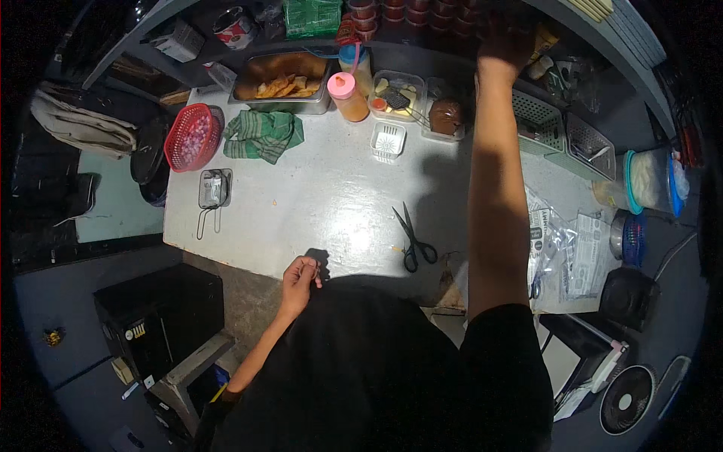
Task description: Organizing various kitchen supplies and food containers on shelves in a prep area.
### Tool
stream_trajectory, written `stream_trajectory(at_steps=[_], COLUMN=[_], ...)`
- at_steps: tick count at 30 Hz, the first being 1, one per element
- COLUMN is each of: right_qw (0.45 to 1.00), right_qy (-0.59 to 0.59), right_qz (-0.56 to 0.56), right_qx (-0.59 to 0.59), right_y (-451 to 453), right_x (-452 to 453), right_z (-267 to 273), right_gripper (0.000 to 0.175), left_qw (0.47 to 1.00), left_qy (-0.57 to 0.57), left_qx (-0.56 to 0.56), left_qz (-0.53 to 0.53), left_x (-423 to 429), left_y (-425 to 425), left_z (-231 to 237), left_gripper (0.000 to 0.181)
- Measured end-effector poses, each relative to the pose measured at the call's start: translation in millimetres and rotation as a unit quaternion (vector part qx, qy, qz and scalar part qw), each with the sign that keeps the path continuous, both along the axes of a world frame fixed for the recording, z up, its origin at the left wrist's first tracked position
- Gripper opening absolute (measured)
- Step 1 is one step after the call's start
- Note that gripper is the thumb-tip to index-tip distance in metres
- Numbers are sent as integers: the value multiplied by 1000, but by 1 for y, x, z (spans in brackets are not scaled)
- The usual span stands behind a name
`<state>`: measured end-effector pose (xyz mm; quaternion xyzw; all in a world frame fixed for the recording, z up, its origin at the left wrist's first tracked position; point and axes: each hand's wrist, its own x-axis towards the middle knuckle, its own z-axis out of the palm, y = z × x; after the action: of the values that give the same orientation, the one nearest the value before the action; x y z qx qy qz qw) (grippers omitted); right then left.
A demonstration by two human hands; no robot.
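Observation:
My right hand (505, 48) reaches up to the dark shelf beyond the table, just right of stacked lidded sauce cups (418, 14); its fingers are in shadow. My left hand (300, 279) hovers at the table's near edge, fingers curled, and whether something small is in it cannot be made out. Black-handled scissors (413, 243) lie on the white table (333, 192) between my arms. Farther back sit a small white plastic basket (388, 140), a pink-capped squeeze bottle (348, 99), a container of sliced food (398, 93) and a steel pan with fried pieces (288, 87).
At the left are a red basket of chopped onions (193, 135), a green cloth (262, 134) and a small wire basket (213, 189). Grey plastic baskets (590, 144), round tubs (649, 181) and printed plastic packaging (584, 254) occupy the right side. A fan (626, 400) stands below.

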<state>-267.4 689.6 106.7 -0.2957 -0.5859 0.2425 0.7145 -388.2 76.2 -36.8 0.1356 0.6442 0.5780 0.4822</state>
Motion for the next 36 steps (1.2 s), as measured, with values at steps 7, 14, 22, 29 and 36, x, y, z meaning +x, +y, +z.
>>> stream_trajectory(at_steps=[7,14,22,29,36], right_qw=[925,906,890,893,858], right_qy=[184,-87,-29,-30,5], right_qz=[281,368,409,403,463], right_qx=[-178,-189,-199,-200,-223], right_y=[-53,-16,-31,-32,-30], right_x=[-1,-7,-14,-8,-7], right_z=[8,4,27,33,48], right_gripper=[36,41,34,33,38], left_qw=[1000,1000,1000,1000,1000], left_qy=[2,-10,-10,-10,-2], left_qx=[-4,-3,-8,-4,-19], left_qz=[-5,-20,-4,-7,-14], left_x=[-3,-4,-3,-3,-3], left_y=[1,1,-4,-3,-1], left_z=[-2,0,-3,-6,1], left_gripper=[22,22,24,23,24])
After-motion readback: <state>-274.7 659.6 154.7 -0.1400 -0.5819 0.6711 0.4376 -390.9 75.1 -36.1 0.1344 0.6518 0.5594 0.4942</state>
